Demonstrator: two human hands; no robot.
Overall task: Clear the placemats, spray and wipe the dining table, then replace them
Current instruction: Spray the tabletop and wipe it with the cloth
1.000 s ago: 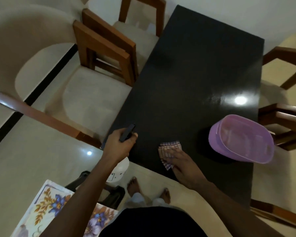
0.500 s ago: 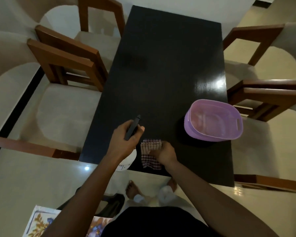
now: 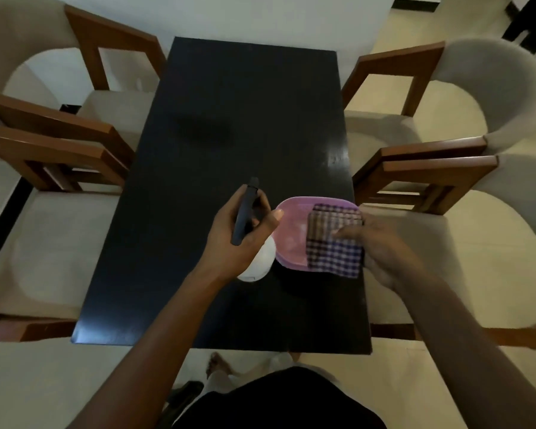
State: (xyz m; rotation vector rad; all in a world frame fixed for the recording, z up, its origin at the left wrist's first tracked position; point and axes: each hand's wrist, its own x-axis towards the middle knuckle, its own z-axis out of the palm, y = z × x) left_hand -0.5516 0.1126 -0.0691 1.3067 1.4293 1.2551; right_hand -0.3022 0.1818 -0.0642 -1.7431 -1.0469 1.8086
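Observation:
My left hand (image 3: 245, 233) grips a spray bottle (image 3: 259, 261) with a white body and a dark trigger head, held above the middle of the black dining table (image 3: 198, 212). My right hand (image 3: 381, 252) pinches a folded purple-and-white checked cloth (image 3: 334, 243), lifted off the table and held over the pink plastic basin (image 3: 291, 230). The basin stands on the table's right side, partly hidden by the cloth and the bottle. No placemat shows on the tabletop.
Wooden chairs with beige cushions flank the table, two on the left (image 3: 59, 156) and two on the right (image 3: 430, 168). Light tiled floor surrounds the table. My bare feet (image 3: 220, 366) show below the table's near edge.
My right hand lifted the cloth off the near table edge and carried it right, over the basin. My left hand with the bottle moved further over the table. The view shifted to centre the table.

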